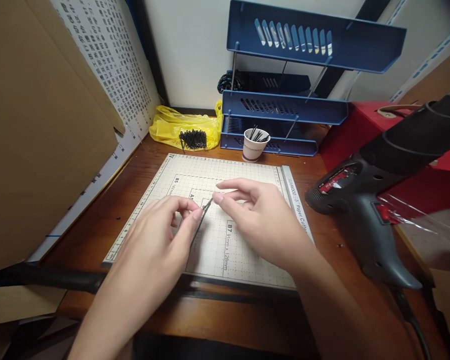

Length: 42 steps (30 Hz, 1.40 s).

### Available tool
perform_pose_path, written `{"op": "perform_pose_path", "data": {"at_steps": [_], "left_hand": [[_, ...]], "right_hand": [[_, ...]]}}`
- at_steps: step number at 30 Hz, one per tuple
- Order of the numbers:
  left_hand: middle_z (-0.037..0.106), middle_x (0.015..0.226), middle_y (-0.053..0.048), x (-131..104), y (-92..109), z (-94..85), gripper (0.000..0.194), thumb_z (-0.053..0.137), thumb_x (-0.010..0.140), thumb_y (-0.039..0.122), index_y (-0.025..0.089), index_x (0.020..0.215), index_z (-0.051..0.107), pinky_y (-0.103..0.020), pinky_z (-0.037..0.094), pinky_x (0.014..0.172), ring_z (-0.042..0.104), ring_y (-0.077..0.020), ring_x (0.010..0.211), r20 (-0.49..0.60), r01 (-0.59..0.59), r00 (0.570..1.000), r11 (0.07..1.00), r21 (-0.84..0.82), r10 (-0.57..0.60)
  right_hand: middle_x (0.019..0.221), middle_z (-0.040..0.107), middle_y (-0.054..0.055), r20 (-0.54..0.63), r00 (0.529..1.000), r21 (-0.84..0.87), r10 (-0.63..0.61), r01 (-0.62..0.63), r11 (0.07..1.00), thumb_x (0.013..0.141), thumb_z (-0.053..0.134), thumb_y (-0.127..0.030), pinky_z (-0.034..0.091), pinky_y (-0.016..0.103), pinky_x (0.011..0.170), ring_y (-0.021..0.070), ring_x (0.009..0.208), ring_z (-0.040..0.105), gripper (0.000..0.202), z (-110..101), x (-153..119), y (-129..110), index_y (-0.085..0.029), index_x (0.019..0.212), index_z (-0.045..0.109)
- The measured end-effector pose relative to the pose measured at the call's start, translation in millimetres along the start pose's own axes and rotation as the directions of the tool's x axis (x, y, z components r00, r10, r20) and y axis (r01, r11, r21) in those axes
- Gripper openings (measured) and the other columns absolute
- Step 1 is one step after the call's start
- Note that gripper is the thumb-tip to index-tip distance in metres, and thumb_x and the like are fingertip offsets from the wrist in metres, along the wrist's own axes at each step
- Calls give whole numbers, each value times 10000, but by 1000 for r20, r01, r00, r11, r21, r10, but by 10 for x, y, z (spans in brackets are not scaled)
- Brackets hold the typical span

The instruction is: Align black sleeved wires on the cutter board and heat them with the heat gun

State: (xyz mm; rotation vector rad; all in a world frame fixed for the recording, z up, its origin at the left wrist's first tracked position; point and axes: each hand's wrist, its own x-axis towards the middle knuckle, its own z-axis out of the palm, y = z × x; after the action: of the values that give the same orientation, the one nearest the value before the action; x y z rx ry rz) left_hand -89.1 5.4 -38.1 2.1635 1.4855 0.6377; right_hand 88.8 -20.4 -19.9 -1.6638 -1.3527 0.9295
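A thin black piece (207, 206), like a short wire or narrow tube, slants between my two hands above the paper cutter board (243, 172). My left hand (161, 230) pinches it between thumb and forefinger, and its lower part trails down past the thumb. At the upper end, the thumb and forefinger of my right hand (258, 215) close on the tip, with the other fingers loosely curled. Whether it is one piece or two joined ones is too small to tell. The cutter board is pale, with a printed grid and paper sizes, and lies flat beneath both hands.
Behind the board, a pile of short black pieces (193, 139) lies on a yellow plastic bag (172, 125). A paper cup (252, 149) holds thin black pieces by a blue tiered tray (285, 110). A heat gun (363, 210) and red box (375, 115) stand right; cardboard (41, 125) rises left.
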Motion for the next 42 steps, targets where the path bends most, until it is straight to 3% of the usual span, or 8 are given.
{"op": "perform_pose_path", "data": {"at_steps": [4, 10, 15, 18, 24, 30, 36, 42], "left_hand": [[611, 793, 16, -164, 105, -5, 233, 501, 981, 469, 279, 938, 627, -275, 402, 531, 517, -160, 638, 67, 0, 998, 975, -220, 15], [631, 737, 26, -246, 262, 62, 212, 560, 982, 433, 271, 902, 672, -233, 418, 536, 537, -134, 645, 270, 171, 963, 797, -579, -10], [639, 673, 22, -222, 307, 59, 296, 597, 974, 351, 241, 728, 718, -230, 430, 581, 533, -110, 614, 346, 251, 938, 617, -746, 37], [633, 673, 23, -212, 306, 57, 300, 597, 974, 322, 237, 713, 719, -235, 444, 615, 523, -104, 610, 358, 270, 932, 562, -782, 51], [606, 675, 17, -223, 312, 46, 361, 556, 989, 318, 220, 656, 658, -253, 469, 674, 542, -120, 650, 369, 259, 926, 576, -775, 81], [521, 620, 10, -242, 304, 44, 378, 577, 960, 422, 220, 647, 640, -240, 346, 503, 457, -128, 597, 391, 285, 920, 661, -694, 15], [586, 660, 34, -245, 311, 64, 301, 587, 963, 370, 218, 717, 671, -197, 424, 608, 504, -102, 646, 390, 304, 920, 684, -663, -31], [644, 691, 44, -287, 292, 102, 196, 620, 942, 375, 239, 826, 698, -179, 464, 643, 562, -104, 687, 314, 278, 946, 688, -671, -76]], "right_hand": [[876, 769, 36, 113, 994, 341, 10, -48, 939, 837, 710, -338, 522, 244, 709, 158, 835, 713, 178, -68, -57, -18, -191, 933, 738], [722, 751, 29, 65, 986, 437, 154, -167, 884, 688, 829, -267, 451, 211, 516, 122, 580, 639, 184, -129, -159, -18, -182, 823, 737], [593, 686, -18, 70, 989, 456, 127, -145, 878, 695, 834, -269, 211, 185, 355, 8, 350, 315, 147, -154, -239, 24, -188, 790, 757], [543, 640, -33, 69, 990, 482, 124, -142, 865, 684, 836, -228, 122, 186, 342, 5, 359, 278, 125, -178, -244, 42, -193, 785, 770], [549, 633, -25, 138, 978, 543, 155, -206, 814, 657, 849, -172, 149, 175, 365, 5, 395, 302, 145, -215, -206, 73, -177, 781, 773], [596, 673, -3, 205, 965, 597, 164, -256, 760, 715, 850, -289, 222, 156, 393, 0, 412, 318, 176, -199, -207, 127, -171, 804, 754], [613, 690, -12, 129, 982, 607, 140, -190, 772, 679, 868, -224, 274, 150, 387, -15, 384, 304, 152, -178, -250, 116, -186, 787, 767], [798, 768, 1, 103, 983, 553, 153, -185, 812, 642, 880, -156, 489, 147, 542, 65, 571, 629, 322, -183, -335, 76, -266, 930, 786]]}}
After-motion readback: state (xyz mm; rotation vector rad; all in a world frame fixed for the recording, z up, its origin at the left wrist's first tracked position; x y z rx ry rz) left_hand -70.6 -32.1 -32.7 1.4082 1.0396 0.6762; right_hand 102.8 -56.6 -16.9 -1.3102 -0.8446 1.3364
